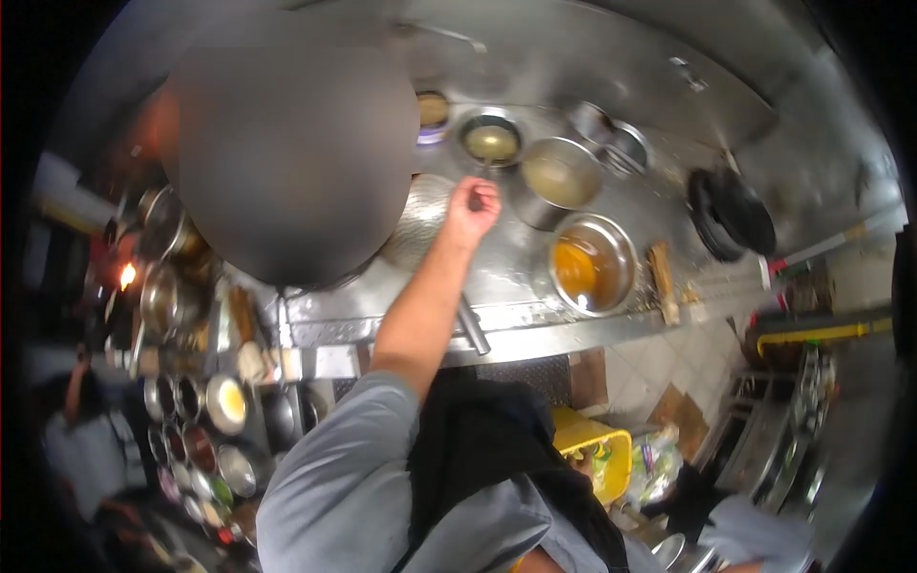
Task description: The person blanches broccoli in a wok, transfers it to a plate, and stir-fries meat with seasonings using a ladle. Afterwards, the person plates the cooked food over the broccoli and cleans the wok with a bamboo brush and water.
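Observation:
My left hand [475, 205] is closed round the dark end of a handle, reaching over the steel counter. The handle appears to be that of a ladle [488, 169], and it leads to a round bowl of pale yellowish liquid [493, 143]. Just right of my hand stands a deep steel pot [556, 181] with cloudy liquid. Nearer to me is a steel pot of orange-brown liquid [594, 270]. A hammered metal pan [420, 215] lies left of my wrist, partly behind my forearm. My right hand is not visible; only a bit of bare arm shows at the bottom edge.
A large dark round shape [296, 162], blurred, covers the upper left. Black pans [731, 215] lean at the right. Several food containers [205, 449] stand lower left, near a flame [127, 276]. A yellow bin [611, 458] is below the counter. Other people are at both lower sides.

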Motion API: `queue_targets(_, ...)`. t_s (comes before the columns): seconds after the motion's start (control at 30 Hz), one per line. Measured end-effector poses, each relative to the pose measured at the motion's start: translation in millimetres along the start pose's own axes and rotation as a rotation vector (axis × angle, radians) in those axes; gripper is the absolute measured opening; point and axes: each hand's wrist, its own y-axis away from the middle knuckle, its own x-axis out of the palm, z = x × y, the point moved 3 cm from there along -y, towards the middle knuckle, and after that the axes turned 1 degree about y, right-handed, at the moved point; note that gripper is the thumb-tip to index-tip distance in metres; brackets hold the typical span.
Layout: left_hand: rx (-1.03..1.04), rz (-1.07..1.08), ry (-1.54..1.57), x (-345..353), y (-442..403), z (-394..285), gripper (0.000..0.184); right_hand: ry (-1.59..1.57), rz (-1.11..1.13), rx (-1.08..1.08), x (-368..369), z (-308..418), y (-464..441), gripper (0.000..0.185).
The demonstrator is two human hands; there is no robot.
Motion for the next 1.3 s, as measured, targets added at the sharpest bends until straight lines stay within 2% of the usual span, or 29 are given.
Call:
queue_targets(0.03, 0.001, 0.009, -0.015, 8.3, 16.1, -2.8, 0.01, 0.186, -0.048, -0.153, 2.6, 14.5, -14.1, 0.047)
queue_targets(0.07, -0.001, 0.014, -0.031, 14.6, 32.0, -6.8, 0.01, 0.207, -0.013, -0.191, 8.2, 32.7, -25.6, 0.047)
queue_targets(0.13, -0.031, 0.035, -0.023, 30.3, 67.7, -13.6, 0.009, -0.091, 0.012, -0.293, 20.1, 91.6, -38.8, 0.039)
queue_targets(0.2, -0.021, 0.029, -0.036, 52.8, 108.9, -19.7, 0.008, 0.005, -0.112, -0.78, 41.1, 168.6, -37.9, 0.032)
queue_targets(0.27, 0.019, 0.012, -0.074, 80.0, 155.5, -27.6, 0.008, 0.012, 0.052, -0.727, 71.4, 251.6, -15.2, 0.03)
queue_targets(0.33, 0.032, -0.02, -0.115, 102.1, 201.0, -39.8, 0.009, -0.012, 0.167, -0.822, 123.5, 318.5, 9.5, 0.031)
queue_targets(0.4, 0.117, -0.146, -0.245, 122.4, 249.6, -53.2, 0.013, -0.089, 0.375, -0.87, 195.2, 369.8, 32.4, 0.033)
queue_targets(0.47, 0.193, -0.142, -0.366, 125.5, 285.7, -74.7, 0.017, -0.078, 0.651, -0.858, 261.2, 423.3, 86.3, 0.038)
queue_targets(0.57, 0.232, -0.126, -0.383, 126.2, 343.8, -102.0, 0.017, 0.07, 0.88, -1.177, 356.3, 472.5, 159.3, 0.044)
queue_targets(0.73, 0.382, -0.279, -0.549, 110.5, 425.5, -152.6, 0.018, 0.224, 1.204, -1.097, 491.7, 495.7, 254.5, 0.044)
queue_targets(0.9, 0.533, -0.534, -0.786, 108.5, 494.7, -183.7, 0.017, 0.324, 1.388, -0.822, 580.9, 488.7, 302.4, 0.044)
queue_targets(0.97, 0.53, -0.599, -0.901, 103.5, 513.3, -192.3, 0.014, 0.321, 1.415, -0.714, 598.6, 486.7, 307.9, 0.044)
queue_targets(1.07, 0.562, -0.519, -0.982, 93.3, 529.9, -205.0, 0.011, 0.318, 1.448, -0.603, 620.3, 482.4, 313.4, 0.045)
queue_targets(1.17, 0.593, -0.558, -1.109, 88.8, 526.1, -216.4, 0.004, 0.286, 1.475, -0.511, 628.1, 480.1, 313.9, 0.045)
queue_targets(1.23, 0.608, -0.558, -1.116, 87.9, 520.4, -218.8, 0.004, 0.247, 1.498, -0.45, 630.6, 480.6, 312.4, 0.045)
queue_targets(1.3, 0.645, -0.541, -1.163, 90.1, 515.4, -220.4, 0.017, 0.201, 1.534, -0.397, 630.8, 486.2, 310.6, 0.045)
